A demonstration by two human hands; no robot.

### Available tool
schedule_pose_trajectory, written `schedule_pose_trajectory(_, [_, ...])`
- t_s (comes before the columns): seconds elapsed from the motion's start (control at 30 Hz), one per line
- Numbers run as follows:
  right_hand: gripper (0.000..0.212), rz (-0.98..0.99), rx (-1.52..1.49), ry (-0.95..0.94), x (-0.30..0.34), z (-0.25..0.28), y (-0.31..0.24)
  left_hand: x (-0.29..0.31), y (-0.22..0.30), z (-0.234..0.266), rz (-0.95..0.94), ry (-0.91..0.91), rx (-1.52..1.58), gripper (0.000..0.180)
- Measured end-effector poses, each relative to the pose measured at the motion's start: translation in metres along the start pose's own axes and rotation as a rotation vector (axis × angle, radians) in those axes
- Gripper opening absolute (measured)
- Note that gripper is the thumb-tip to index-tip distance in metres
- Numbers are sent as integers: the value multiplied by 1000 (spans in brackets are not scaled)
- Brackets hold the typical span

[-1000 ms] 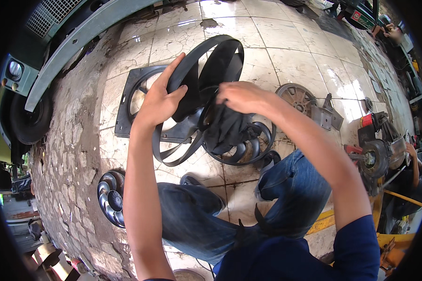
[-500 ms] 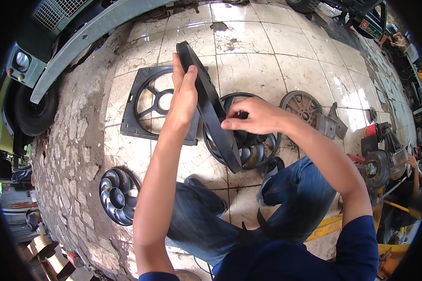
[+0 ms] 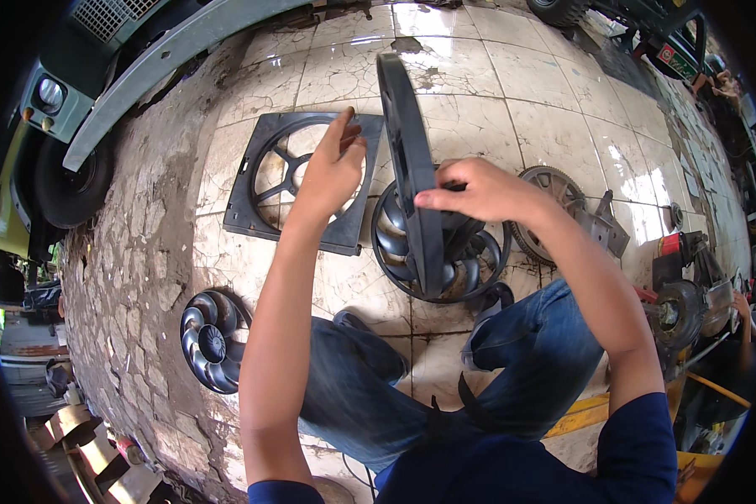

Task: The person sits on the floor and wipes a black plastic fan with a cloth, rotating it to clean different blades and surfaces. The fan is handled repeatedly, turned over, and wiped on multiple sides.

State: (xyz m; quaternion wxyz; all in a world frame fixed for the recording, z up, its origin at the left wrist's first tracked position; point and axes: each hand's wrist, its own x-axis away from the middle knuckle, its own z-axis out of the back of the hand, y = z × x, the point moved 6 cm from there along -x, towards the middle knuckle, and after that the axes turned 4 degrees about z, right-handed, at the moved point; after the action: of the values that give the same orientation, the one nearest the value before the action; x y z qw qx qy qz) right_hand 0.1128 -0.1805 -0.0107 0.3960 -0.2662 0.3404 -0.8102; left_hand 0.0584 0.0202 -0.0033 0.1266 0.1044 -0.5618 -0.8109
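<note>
My right hand [image 3: 483, 193] grips the side of a black plastic fan shroud [image 3: 412, 160], thumb on its rim. The shroud stands almost upright in the air, seen edge-on, so most of its face is hidden. Left of it, my left hand [image 3: 334, 176] is open and apart from the shroud, fingers loosely stretched. Below the held piece lies a black ringed fan [image 3: 395, 244] on the floor, partly covered by it. Behind my left hand lies a square black fan frame [image 3: 252, 193] with a round spoked opening.
Another black fan [image 3: 210, 343] lies on the left by my forearm. A toothed metal wheel [image 3: 554, 189] and a metal bracket [image 3: 605, 227] lie on the right, with more machine parts [image 3: 680, 302] beyond. A vehicle's bumper [image 3: 160, 71] reaches in at the upper left over cracked tiles.
My left hand has come off the shroud and now stands apart from it. The shroud has turned more upright and shifted right in my right hand. The view has moved slightly.
</note>
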Motion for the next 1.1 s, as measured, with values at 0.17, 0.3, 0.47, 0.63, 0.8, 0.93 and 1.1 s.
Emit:
schedule_pose_trajectory(0.17, [50,-88,-170,106,1,47,46,-11,-19,-2,-113,-17,-313,49])
schedule_pose_trajectory(0.3, [49,-138,-321,262,15,75,68,-12,-24,-1,-43,-73,-332,49])
schedule_pose_trajectory(0.47, [49,-300,-416,299,29,66,81,4,-19,-10,34,-318,-371,49])
schedule_pose_trajectory(0.63, [69,-381,-666,176,37,63,110,39,2,-65,9,-769,-538,49])
schedule_pose_trajectory(0.8, [69,-463,-518,304,35,64,91,66,2,-95,-44,-935,-643,53])
schedule_pose_trajectory(0.93, [54,-438,-346,323,27,70,80,47,-8,-86,-5,-852,-744,54])
schedule_pose_trajectory(1.1, [35,-178,62,154,16,60,44,-5,-21,-16,-52,-197,-693,45])
